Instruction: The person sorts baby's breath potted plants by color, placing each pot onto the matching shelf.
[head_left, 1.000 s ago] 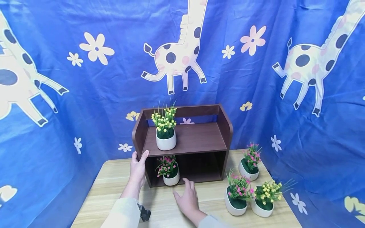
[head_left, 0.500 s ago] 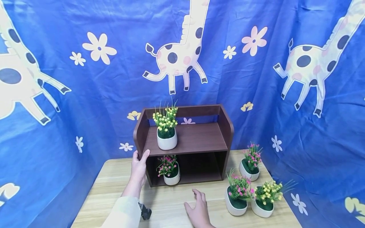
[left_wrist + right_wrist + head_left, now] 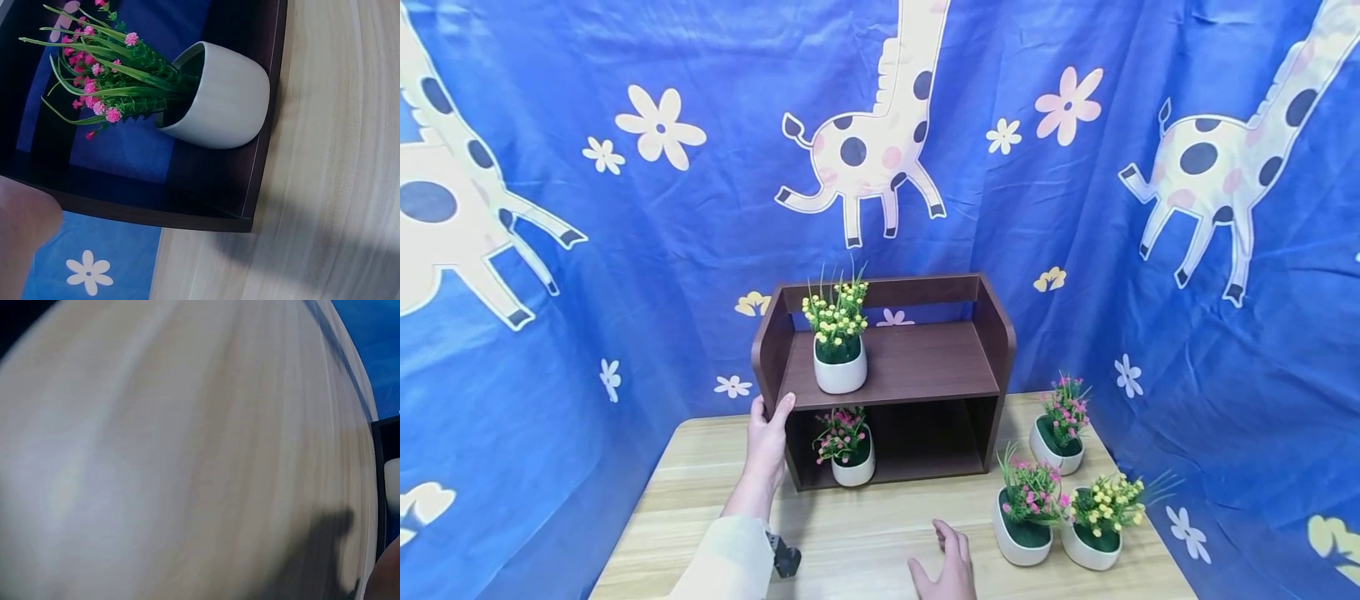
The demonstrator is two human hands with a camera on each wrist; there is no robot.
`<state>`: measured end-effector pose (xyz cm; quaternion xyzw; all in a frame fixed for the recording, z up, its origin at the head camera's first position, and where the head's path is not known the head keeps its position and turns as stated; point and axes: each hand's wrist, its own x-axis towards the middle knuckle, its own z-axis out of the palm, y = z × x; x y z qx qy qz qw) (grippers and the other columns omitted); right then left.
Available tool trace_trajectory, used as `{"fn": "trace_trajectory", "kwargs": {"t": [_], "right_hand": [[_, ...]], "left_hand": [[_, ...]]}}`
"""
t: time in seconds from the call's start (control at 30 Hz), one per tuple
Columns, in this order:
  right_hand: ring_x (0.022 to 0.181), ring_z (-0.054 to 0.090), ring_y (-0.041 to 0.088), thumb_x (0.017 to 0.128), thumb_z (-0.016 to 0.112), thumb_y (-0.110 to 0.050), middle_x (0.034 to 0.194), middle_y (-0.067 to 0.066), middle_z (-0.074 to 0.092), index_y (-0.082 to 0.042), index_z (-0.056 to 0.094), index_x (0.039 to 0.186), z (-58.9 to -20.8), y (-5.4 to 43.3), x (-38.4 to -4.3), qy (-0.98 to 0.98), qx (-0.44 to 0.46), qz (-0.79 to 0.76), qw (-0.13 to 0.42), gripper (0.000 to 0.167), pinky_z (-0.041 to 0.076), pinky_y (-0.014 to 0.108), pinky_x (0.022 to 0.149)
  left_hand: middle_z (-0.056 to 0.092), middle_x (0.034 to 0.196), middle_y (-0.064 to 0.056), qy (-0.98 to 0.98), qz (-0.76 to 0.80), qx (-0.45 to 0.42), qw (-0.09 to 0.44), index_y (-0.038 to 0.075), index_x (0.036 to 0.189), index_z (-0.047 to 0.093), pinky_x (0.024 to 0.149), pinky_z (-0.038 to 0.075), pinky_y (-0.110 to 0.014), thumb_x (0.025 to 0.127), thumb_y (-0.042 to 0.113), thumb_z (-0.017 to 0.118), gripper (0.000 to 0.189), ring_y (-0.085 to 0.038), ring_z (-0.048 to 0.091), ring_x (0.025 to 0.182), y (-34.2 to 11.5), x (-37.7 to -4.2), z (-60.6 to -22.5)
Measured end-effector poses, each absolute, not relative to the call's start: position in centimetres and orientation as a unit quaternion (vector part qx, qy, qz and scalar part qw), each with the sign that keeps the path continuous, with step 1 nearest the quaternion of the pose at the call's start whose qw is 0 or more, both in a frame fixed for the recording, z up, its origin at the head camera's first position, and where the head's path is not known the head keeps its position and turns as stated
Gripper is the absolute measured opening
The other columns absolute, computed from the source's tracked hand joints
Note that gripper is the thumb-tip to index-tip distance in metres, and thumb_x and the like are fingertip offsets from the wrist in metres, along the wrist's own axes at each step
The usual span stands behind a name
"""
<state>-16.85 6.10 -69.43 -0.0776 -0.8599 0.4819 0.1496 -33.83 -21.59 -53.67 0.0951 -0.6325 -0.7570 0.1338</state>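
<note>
My left hand grips the left side panel of a dark brown two-tier shelf, thumb at the front edge. On the top tier, at the left, stands a white pot with yellow flowers. Below it, in the lower compartment, is a white pot with pink flowers; the left wrist view shows this pink-flowered pot upright at the compartment's front edge. My right hand is over the front of the table, fingers loosely bent and holding nothing, apart from the shelf and the pots.
At the table's right stand two more pink-flowered pots, one at the back and one in front, beside a yellow-flowered pot. A blue curtain with giraffes surrounds the pale wooden table.
My right hand has drawn back from beside the lower pink-flowered pot, toward the front and right. My left hand keeps its grip on the shelf, and the pots have stayed in place.
</note>
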Motion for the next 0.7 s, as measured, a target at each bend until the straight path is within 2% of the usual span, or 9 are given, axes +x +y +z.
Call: {"fn": "trace_trajectory", "kwargs": {"t": [0.07, 0.3, 0.53, 0.7], "right_hand": [[0.112, 0.062, 0.022, 0.075, 0.095, -0.018, 0.125, 0.006, 0.060, -0.008, 0.061, 0.138, -69.4, 7.0, -16.3, -0.860, -0.082, 0.482, 0.146, 0.073, 0.057, 0.040, 0.098], [0.106, 0.059, 0.008, 0.067, 0.099, -0.016, 0.121, 0.004, 0.063, -0.007, 0.065, 0.131, -70.6, 9.4, -14.9, -0.865, -0.098, 0.443, 0.213, 0.073, 0.056, 0.032, 0.092], [0.100, 0.059, 0.008, 0.061, 0.102, -0.021, 0.113, 0.007, 0.064, -0.008, 0.065, 0.128, -71.8, 10.8, -13.6, -0.870, -0.131, 0.408, 0.242, 0.077, 0.055, 0.030, 0.084], [0.096, 0.054, -0.001, 0.057, 0.100, -0.010, 0.109, 0.011, 0.066, -0.003, 0.066, 0.123, -72.0, 12.2, -13.3, -0.844, -0.160, 0.425, 0.286, 0.075, 0.048, 0.017, 0.082]], "left_hand": [[0.058, 0.122, 0.018, -0.635, -0.755, 0.095, 0.133, 0.024, 0.137, 0.051, 0.116, 0.032, -0.025, 0.107, 0.033, 0.069, 0.036, -0.004, 0.049, 0.123, -21.6, -33.8, -53.6], [0.059, 0.121, 0.020, -0.633, -0.758, 0.098, 0.125, 0.023, 0.141, 0.050, 0.116, 0.032, -0.024, 0.107, 0.032, 0.069, 0.039, -0.004, 0.049, 0.124, -21.5, -33.7, -53.4], [0.059, 0.119, 0.021, -0.632, -0.758, 0.103, 0.122, 0.023, 0.141, 0.049, 0.116, 0.032, -0.024, 0.108, 0.031, 0.068, 0.039, -0.003, 0.050, 0.123, -21.9, -33.7, -53.5], [0.058, 0.121, 0.021, -0.638, -0.753, 0.107, 0.124, 0.022, 0.141, 0.050, 0.117, 0.031, -0.027, 0.108, 0.032, 0.068, 0.040, -0.003, 0.049, 0.124, -22.0, -34.0, -53.8]]}}
